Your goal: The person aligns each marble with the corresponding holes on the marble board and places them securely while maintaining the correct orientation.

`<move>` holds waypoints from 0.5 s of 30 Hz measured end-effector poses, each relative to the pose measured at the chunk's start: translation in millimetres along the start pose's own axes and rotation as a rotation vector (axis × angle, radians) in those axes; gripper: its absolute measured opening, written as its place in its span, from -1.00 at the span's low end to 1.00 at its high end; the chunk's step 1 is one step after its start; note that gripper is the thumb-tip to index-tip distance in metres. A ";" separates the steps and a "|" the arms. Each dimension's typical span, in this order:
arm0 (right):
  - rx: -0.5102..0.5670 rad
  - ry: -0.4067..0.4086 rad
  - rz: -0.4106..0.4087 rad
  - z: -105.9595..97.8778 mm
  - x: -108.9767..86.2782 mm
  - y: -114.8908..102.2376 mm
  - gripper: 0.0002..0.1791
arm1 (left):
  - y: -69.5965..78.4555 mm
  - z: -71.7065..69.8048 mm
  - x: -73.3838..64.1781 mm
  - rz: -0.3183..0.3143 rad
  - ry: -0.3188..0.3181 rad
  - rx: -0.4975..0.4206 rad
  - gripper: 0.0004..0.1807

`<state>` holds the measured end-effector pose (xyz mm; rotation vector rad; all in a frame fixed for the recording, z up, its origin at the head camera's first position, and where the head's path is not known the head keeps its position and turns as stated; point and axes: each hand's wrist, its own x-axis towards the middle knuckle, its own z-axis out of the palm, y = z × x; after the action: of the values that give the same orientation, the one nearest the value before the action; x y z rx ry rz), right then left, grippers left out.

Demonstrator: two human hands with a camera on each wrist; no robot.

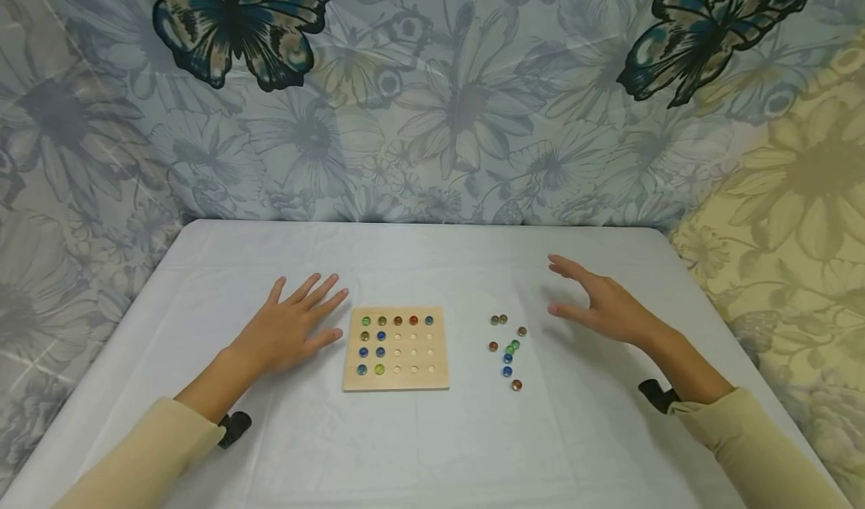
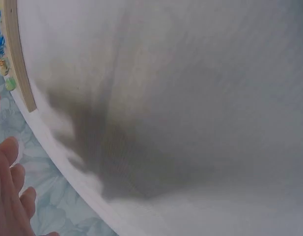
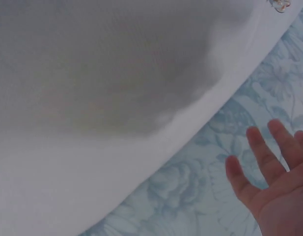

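The left hand (image 1: 287,332) is stretched palm down with fingers spread wide, just left of the wooden board (image 1: 422,380), while the right hand (image 1: 611,310), well to the board's right, angles inward with straight fingers and thumb wide apart. The board lies flat on the table (image 1: 405,456), its longer side running left to right; loose marbles (image 1: 507,371) straggle near-to-far on its right.

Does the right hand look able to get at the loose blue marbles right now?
Probably yes. The right hand holds nothing, and only white cloth seems to lie between it and the loose blue marbles; the wooden board lies on their other side, out of the way.
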<state>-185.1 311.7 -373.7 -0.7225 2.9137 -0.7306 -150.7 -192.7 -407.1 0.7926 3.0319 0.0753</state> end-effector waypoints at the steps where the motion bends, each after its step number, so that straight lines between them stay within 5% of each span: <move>1: 0.026 -0.005 0.002 0.2 -0.3 -0.1 -0.11 | 0.8 0.9 -1.0 0.002 -0.007 -0.007 -0.25; 15: 0.208 -0.020 -0.062 5.9 1.6 4.8 -0.23 | 11.7 10.2 -9.9 0.043 -0.055 -0.094 -0.24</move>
<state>-187.6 312.1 -381.1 -0.7952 2.7526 -1.0072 -136.1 -186.9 -416.8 0.8375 2.9360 0.1909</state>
